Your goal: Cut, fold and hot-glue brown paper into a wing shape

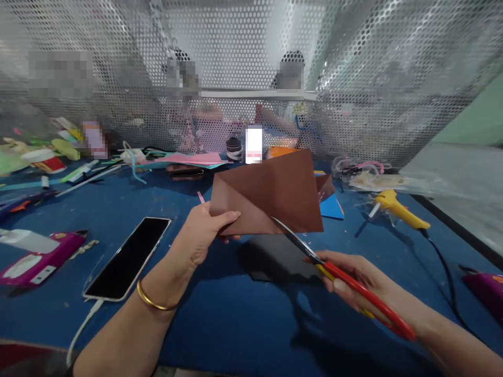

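My left hand (pixel 205 230) pinches the lower left corner of a folded brown paper (pixel 271 193) and holds it up above the blue table (pixel 236 314). My right hand (pixel 353 277) grips red and yellow scissors (pixel 338 275). Their blades reach the paper's bottom edge near its middle. A gold bangle sits on my left wrist.
A phone (pixel 128 256) on a white cable lies left of my left arm. A yellow glue gun (pixel 396 207) with a black cord lies at the right. Pink packages, paper scraps, tape rolls and craft clutter line the back, against a perforated metal screen (pixel 373 78). People sit behind it.
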The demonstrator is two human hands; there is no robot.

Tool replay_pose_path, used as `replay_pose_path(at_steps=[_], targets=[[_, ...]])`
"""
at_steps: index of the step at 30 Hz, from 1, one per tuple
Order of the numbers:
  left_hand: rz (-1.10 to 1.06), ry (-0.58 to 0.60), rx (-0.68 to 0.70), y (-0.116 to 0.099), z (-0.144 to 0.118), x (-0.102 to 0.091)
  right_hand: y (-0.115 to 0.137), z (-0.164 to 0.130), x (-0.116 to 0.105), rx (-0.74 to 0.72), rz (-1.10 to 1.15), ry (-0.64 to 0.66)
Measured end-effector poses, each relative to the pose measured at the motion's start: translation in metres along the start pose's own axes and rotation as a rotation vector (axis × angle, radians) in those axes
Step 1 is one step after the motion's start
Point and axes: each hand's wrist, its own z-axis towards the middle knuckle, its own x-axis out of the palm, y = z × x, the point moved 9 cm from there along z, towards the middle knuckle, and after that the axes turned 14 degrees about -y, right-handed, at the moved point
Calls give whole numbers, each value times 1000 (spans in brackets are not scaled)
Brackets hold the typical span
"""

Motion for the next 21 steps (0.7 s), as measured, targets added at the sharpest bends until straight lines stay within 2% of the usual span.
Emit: replay_pose_path(at_steps=[11,21], targets=[[4,70,-133,6,-6,7,0,-6,-3,42,-36,67],[11,95,-66,5,-6,9,7,-13,-6,-24,-48,85]])
